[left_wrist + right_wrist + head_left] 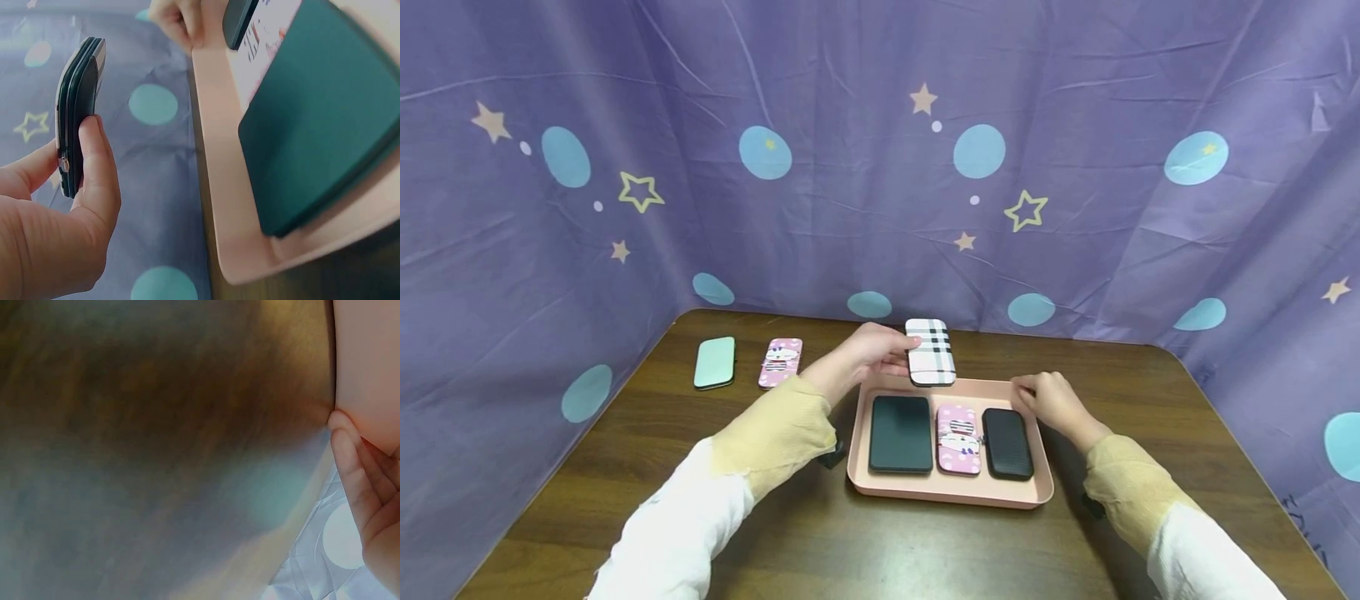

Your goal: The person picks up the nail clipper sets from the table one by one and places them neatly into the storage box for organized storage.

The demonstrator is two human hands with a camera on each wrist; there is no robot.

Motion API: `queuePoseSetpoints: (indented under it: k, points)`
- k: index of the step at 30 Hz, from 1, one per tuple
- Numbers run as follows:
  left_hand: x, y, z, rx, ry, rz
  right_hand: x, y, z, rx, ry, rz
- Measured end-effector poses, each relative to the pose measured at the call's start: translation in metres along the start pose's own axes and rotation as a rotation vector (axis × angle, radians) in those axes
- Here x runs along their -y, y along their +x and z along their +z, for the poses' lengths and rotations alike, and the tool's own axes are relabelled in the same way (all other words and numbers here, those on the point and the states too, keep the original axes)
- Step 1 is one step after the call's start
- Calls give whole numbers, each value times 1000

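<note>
In the head view my left hand (880,348) pinches a white-and-black plaid zip case (932,354) above the back rim of the pink tray (951,492). The left wrist view shows that case edge-on (78,112), with a zipper pull on its dark side, between thumb and fingers. My right hand (1051,400) pinches the tray's rim at its far right corner. Inside the tray lie a large dark green case (901,433), a pink case with a cartoon print (958,442) and a black case (1007,443), side by side.
At the table's back left lie a mint green case (715,362) and another pink cartoon case (781,360). The brown wooden table (820,542) is bordered at the back and sides by a purple curtain (880,208) with stars and dots.
</note>
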State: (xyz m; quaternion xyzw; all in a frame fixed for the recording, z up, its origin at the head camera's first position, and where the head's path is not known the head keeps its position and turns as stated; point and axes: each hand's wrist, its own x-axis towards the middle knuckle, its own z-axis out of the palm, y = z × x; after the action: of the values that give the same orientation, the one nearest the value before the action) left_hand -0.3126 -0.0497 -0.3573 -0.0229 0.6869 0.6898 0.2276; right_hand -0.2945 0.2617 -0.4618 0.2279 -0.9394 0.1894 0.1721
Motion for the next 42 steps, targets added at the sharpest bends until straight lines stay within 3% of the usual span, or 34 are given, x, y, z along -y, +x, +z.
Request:
queuePoseSetpoints:
  k: [26,42]
  points:
    - [32,4,65,135,4,-83,1,0,-1,18,-17,20]
    - [50,4,94,111,56,-87,2,1,-2,26,-14,32]
